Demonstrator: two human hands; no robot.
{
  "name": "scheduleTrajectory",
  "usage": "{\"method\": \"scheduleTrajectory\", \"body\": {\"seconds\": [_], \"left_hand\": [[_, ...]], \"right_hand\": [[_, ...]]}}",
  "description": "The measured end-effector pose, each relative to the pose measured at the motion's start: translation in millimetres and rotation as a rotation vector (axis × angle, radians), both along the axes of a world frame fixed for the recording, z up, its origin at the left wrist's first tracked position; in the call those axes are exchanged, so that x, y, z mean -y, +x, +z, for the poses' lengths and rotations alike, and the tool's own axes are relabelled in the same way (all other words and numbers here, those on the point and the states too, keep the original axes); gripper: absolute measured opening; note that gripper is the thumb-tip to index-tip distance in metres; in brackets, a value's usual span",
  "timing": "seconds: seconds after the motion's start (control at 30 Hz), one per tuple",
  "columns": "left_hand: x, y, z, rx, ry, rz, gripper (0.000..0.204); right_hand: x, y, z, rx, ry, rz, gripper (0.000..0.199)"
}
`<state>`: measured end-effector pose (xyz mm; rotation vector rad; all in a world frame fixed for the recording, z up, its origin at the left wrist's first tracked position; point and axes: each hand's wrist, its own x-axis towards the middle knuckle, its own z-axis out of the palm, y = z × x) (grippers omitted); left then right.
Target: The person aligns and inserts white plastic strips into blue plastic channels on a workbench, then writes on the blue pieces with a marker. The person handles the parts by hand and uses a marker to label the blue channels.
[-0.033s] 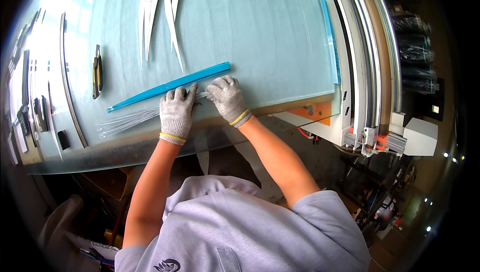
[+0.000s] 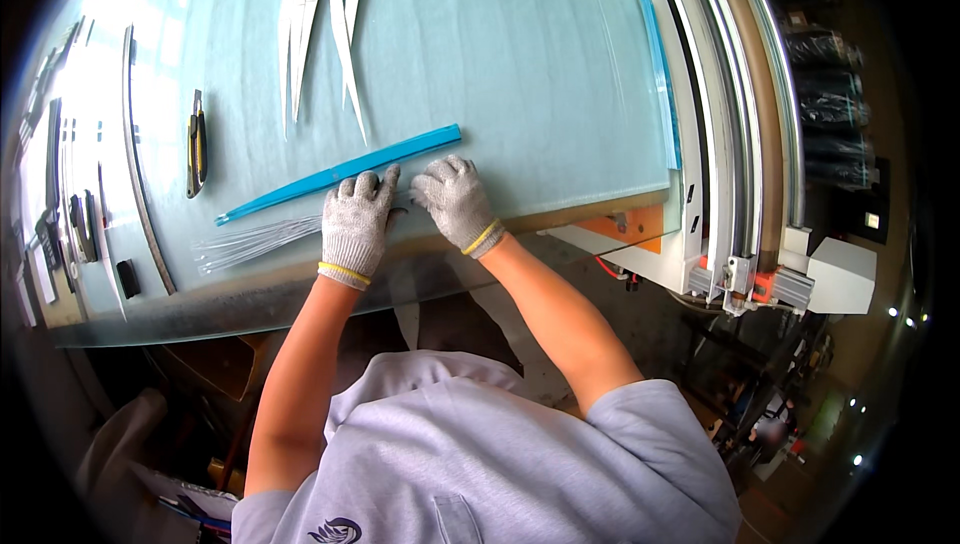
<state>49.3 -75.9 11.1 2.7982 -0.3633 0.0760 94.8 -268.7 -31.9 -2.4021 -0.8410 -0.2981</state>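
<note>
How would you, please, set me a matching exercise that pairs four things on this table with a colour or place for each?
Column one
1. Blue strip
2. Utility knife
3. Tapered strips
4. Thin strands

Column two
A. White, running to the picture's top edge
B. Fanned out leftward from the left hand
C. Black and yellow
D. Slanting just beyond the left hand and right hand

Right pairs: 1-D, 2-C, 3-A, 4-B

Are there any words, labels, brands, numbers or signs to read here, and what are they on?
No words or numbers are clearly readable.
Pale lavender-grey cloth shirt: a dark swirling emblem, no readable text.
Long, tapered blue strip: any marking is too small to read.
</note>
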Motion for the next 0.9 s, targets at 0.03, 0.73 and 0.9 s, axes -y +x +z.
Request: {"method": "scheduleTrajectory", "body": {"seconds": [0.03,0.73,0.9], "left_hand": [[0,4,3,-0.003,-0.007,-0.052,0.048],[46,-34,164,-0.074,-0.214,-0.145,0.019],[62,-44,186,-0.031,-0.180,-0.131,0.019]], "right_hand": [[2,-3,6,-0.008,-0.019,0.028,0.025],[72,-39,204,-0.626,0.585,0.086,0.037],[82,-45,220,-0.436,0.644,0.125,0.030]]}}
